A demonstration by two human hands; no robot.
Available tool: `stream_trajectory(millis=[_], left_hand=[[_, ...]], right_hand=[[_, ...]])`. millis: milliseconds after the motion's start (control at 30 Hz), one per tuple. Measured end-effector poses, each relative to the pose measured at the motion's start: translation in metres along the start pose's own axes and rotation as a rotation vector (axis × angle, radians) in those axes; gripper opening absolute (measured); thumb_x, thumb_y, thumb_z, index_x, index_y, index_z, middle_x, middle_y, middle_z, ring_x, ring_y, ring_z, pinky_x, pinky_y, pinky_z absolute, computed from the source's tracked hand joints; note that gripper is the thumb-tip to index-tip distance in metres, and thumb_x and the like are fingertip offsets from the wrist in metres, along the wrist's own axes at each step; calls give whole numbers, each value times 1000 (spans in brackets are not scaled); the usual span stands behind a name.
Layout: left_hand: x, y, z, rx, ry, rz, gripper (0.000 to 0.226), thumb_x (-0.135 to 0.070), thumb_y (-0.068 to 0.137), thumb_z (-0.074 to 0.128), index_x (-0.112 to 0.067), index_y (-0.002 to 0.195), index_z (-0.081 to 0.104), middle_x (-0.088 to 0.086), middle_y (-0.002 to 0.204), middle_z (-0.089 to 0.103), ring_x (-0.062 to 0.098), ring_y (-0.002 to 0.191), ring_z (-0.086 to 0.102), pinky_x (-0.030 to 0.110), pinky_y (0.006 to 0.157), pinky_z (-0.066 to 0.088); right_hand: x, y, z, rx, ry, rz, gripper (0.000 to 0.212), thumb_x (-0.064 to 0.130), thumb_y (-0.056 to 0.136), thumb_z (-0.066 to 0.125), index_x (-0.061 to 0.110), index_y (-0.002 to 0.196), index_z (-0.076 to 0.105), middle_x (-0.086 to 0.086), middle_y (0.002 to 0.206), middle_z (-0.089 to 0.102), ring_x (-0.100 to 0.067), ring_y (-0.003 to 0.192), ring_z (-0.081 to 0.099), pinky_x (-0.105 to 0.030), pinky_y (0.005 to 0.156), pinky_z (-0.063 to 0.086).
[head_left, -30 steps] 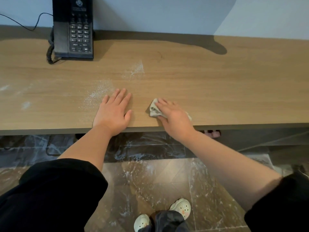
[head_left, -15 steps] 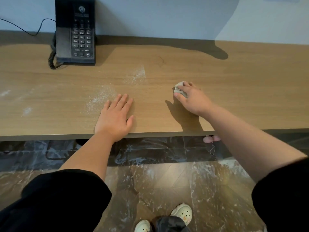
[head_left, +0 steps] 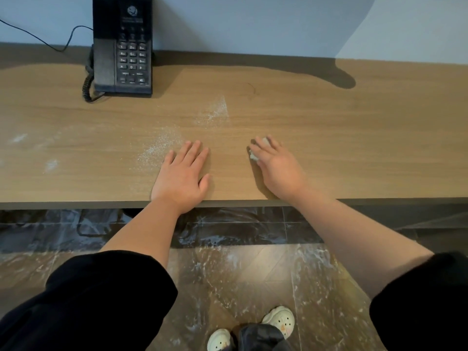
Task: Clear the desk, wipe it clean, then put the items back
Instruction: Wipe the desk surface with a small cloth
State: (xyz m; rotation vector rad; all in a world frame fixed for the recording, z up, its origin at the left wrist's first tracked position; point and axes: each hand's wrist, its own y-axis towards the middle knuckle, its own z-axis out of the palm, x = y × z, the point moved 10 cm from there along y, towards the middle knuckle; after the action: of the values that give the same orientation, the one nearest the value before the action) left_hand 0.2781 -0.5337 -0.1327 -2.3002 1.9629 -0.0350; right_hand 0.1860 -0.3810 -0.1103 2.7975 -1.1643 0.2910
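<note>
A long light-brown wooden desk (head_left: pixel 354 148) runs from left to right against a pale wall. The left hand (head_left: pixel 181 178) lies flat on it close to the near edge, palm down, with the fingers straight and close together and the thumb out to the right. Just right of it, but apart from it, the right hand (head_left: pixel 279 171) presses a small crumpled off-white cloth (head_left: pixel 254 155) against the desktop. Its fingers are stretched out and slightly spread over the wad, which peeks out at their left side. The thumb is hidden and the hand is a little blurred.

A patch of white powder (head_left: pixel 162 146) lies on the wood, touching the left hand's fingertips on their far-left side. A second, sharper-edged patch (head_left: pixel 215 111) sits farther back, between the two hands. Fainter white smudges (head_left: pixel 50 165) mark the desk well off to the left.

A black corded desk telephone (head_left: pixel 122 46) stands at the far left against the wall, its coiled cord (head_left: pixel 87 84) hanging at its left side. Below the desk edge are a dark marbled floor (head_left: pixel 253 274), black sleeves (head_left: pixel 101 300) and cream clog shoes (head_left: pixel 278 319).
</note>
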Motion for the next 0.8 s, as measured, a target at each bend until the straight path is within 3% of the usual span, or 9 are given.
stream_trajectory(millis=[67, 133, 233, 333, 500, 633, 800], left_hand=[[1, 0, 0, -1, 7, -5, 65, -46, 99, 19, -21, 157, 5, 1, 165, -2, 18, 151, -5, 43, 123, 2], [0, 0, -1, -6, 5, -4, 64, -46, 100, 20, -21, 157, 5, 1, 165, -1, 18, 151, -4, 43, 123, 2], [0, 0, 0, -4, 12, -1, 64, -46, 99, 18, -21, 157, 4, 1, 164, -2, 18, 151, -5, 42, 123, 2], [1, 0, 1, -3, 18, -4, 65, -46, 99, 17, -22, 157, 3, 0, 164, -4, 17, 151, -6, 42, 123, 1], [1, 0, 2, -11, -1, 5, 65, -46, 99, 20, -22, 157, 5, 0, 165, -2, 17, 151, -6, 41, 123, 0], [1, 1, 2, -9, -5, 7, 64, -46, 100, 20, -22, 157, 4, 0, 164, -3, 17, 151, -7, 41, 123, 0], [0, 1, 2, -12, -2, 15, 63, -46, 99, 15, -20, 157, 5, 2, 164, -3, 19, 151, -6, 43, 123, 1]], right_hand=[[21, -11, 5, -16, 23, -98, 51, 0, 95, 46, 13, 144, 41, -6, 153, 34, -28, 144, 24, -39, 117, 10], [27, -16, 6, -5, 74, -144, 51, -7, 91, 48, 7, 140, 45, -10, 149, 39, -31, 141, 32, -47, 117, 23], [-5, -8, -18, -32, 98, 65, 43, 15, 101, 41, 18, 144, 40, 0, 155, 31, -25, 136, 40, -45, 111, 36], [-73, 4, -49, -157, 150, 372, 44, 22, 104, 34, 17, 147, 34, -1, 157, 25, -23, 143, 25, -44, 119, 19], [-128, 15, -27, 63, 37, 451, 58, 45, 102, 27, 17, 152, 20, -8, 161, 5, -25, 149, 0, -52, 118, 3], [-133, 7, -24, -19, 19, 546, 66, 50, 99, 35, 20, 153, 13, -9, 161, 3, -28, 148, 1, -53, 117, 4], [-131, 4, -24, -158, 57, 661, 59, 31, 102, 40, 11, 152, 18, -10, 160, 13, -26, 148, 10, -43, 121, 10]])
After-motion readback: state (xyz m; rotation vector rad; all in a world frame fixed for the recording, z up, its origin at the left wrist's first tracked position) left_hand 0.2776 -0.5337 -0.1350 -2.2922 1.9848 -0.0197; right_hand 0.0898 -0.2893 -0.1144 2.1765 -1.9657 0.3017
